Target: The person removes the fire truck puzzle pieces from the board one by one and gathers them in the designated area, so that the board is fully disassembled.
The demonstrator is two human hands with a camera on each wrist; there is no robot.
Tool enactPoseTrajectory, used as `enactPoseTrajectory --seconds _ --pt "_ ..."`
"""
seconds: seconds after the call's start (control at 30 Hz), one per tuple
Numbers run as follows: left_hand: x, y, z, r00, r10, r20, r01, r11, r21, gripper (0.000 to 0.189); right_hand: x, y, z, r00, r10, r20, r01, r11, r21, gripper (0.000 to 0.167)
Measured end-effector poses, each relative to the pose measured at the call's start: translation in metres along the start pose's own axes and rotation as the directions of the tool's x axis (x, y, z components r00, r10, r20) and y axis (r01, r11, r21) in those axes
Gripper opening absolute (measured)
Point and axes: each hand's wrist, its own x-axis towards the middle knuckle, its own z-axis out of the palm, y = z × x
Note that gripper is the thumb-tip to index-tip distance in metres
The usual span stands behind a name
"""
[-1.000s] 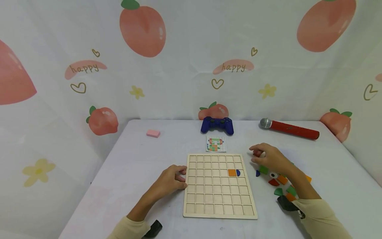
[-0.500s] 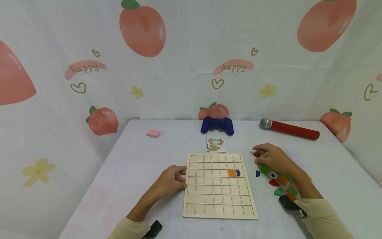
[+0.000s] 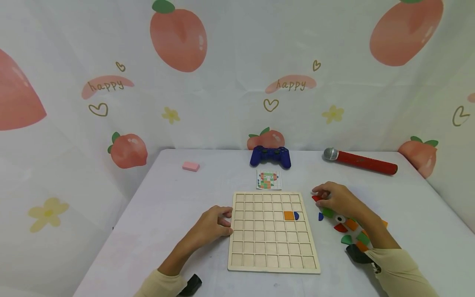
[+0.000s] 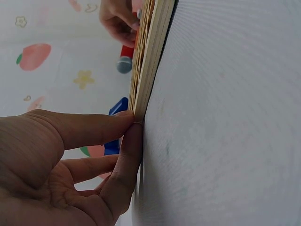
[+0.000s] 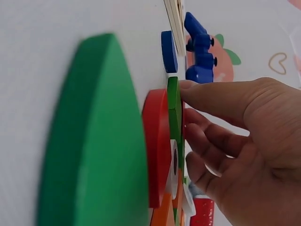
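Observation:
A pale wooden grid board (image 3: 265,247) lies flat in the head view. An orange square tile (image 3: 288,215) and a blue half-round tile (image 3: 296,215) sit side by side in its upper right cells. My left hand (image 3: 212,225) touches the board's left edge with thumb and fingertips; the left wrist view shows these tips right at the rim. To the right of the board, my right hand (image 3: 339,200) pinches a red curved tile (image 3: 316,198) between thumb and fingers. Its thumb partly hides that tile in the right wrist view, behind a green tile (image 5: 174,101).
Under and beside the right forearm lie several loose tiles, among them a red fan-shaped tile (image 3: 340,227) and a blue half-round tile (image 3: 320,216). Behind the board are a pattern card (image 3: 269,180), a game controller (image 3: 270,156), a pink eraser-like block (image 3: 191,166) and a microphone (image 3: 361,161).
The right hand drew back slightly, then came a little nearer to me and to the left, with the red tile shifting along. My left hand stays at the board's edge.

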Motion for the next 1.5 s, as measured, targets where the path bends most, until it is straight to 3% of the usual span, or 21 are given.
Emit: enactPoseTrajectory --seconds 0.97,1.5 --pt "-0.001 -0.002 0.001 1.000 0.015 0.004 -0.015 1.000 -0.002 0.064 -0.003 -0.002 0.001 1.000 -0.010 0.008 0.011 0.998 -0.061 0.034" --pt "0.000 0.000 0.000 1.000 0.014 0.003 -0.014 1.000 0.007 0.063 0.001 -0.029 0.010 0.995 -0.096 0.025 0.097 0.995 -0.037 0.032"
